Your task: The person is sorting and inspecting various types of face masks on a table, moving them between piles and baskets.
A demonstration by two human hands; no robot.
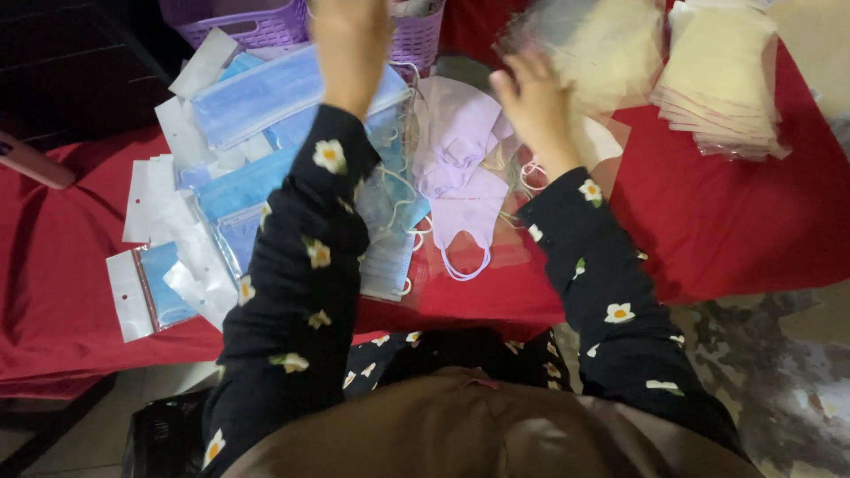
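Red-draped table (726, 230); blue masks (257, 97), lilac masks (460, 159), cream packets (722, 80) lie on it.

Single head cam, worn on person, looks steeply down and forward over own lap onto red cloth (708, 221). Close range: sleeves fill centre, left hand (350, 49) clipped by top edge. No second view.

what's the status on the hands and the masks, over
Left hand raised over the blue masks, grip unclear. Right hand at a blurred clear packet. Pale lilac masks loose on the red cloth between.
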